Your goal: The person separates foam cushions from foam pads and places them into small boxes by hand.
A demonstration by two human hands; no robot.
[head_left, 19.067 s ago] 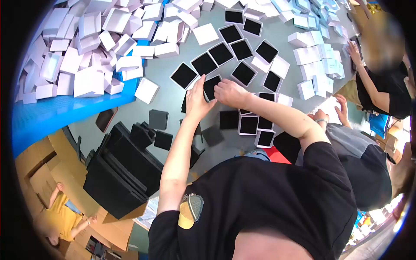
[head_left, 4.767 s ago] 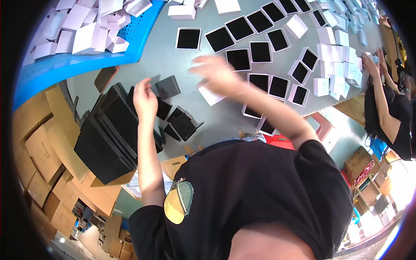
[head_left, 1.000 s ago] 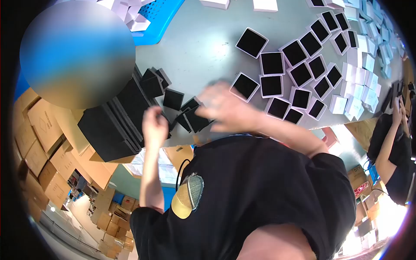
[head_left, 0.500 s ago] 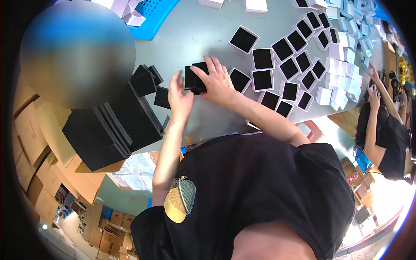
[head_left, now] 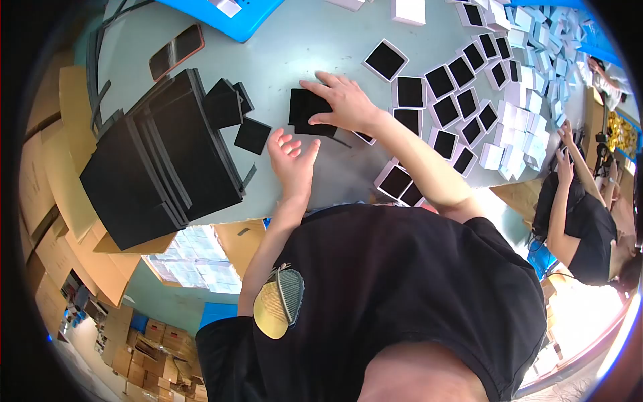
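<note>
My right hand [head_left: 347, 104] rests with spread fingers on the right side of a black foam-like square [head_left: 305, 110] on the table. Its thumb and forefinger touch the top. Beneath the square, a thin dark strip [head_left: 340, 141] sticks out. My left hand [head_left: 293, 166] is apart from the square, slightly below it, with fingers loosely curled, spread and holding nothing. Left of that hand lies another black square [head_left: 252, 136], beside a small pile of black pieces [head_left: 222, 102]. How many layers lie under my right hand is hidden.
Large black sheets [head_left: 207, 164] are stacked at left, near a phone [head_left: 176, 52]. White boxes with black inserts [head_left: 410, 92] spread to the right, with white boxes [head_left: 516, 137] beyond. A blue tray [head_left: 251, 20] sits at the far edge. Another person [head_left: 579, 221] works at right.
My left hand has moved off the black square, toward my body. My right hand stays on the square, its fingers more spread. The view has shifted slightly and the phone now shows.
</note>
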